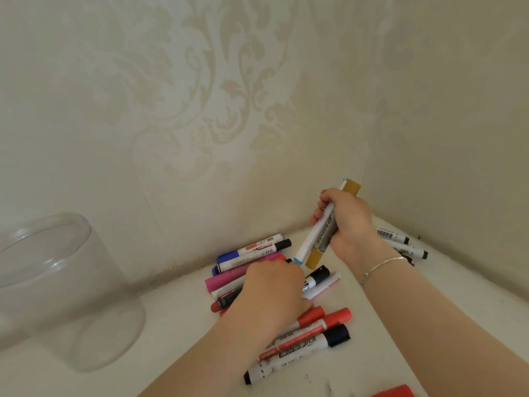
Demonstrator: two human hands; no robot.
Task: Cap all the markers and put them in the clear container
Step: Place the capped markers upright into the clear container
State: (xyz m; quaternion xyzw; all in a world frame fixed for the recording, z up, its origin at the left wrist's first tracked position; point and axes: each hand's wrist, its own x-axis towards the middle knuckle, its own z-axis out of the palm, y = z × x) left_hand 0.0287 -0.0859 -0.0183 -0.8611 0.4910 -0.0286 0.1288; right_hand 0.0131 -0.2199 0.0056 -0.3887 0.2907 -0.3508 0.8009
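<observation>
Several markers lie in a pile (252,253) on the white surface in a wall corner, with red and black capped ones (323,328) nearer me. My left hand (272,287) reaches down into the pile, fingers curled over markers; what it holds is hidden. Raised above the pile, my right hand (346,222) grips two markers (320,233) together, one white with a light-blue cap, one with mustard-yellow ends. The clear container (60,287) stands upright and open at the left, nothing visible inside.
Two more white markers with black caps (400,242) lie behind my right wrist near the right wall. A red object (395,392) shows at the bottom edge. Walls close off the back and right. Bare white surface lies between container and pile.
</observation>
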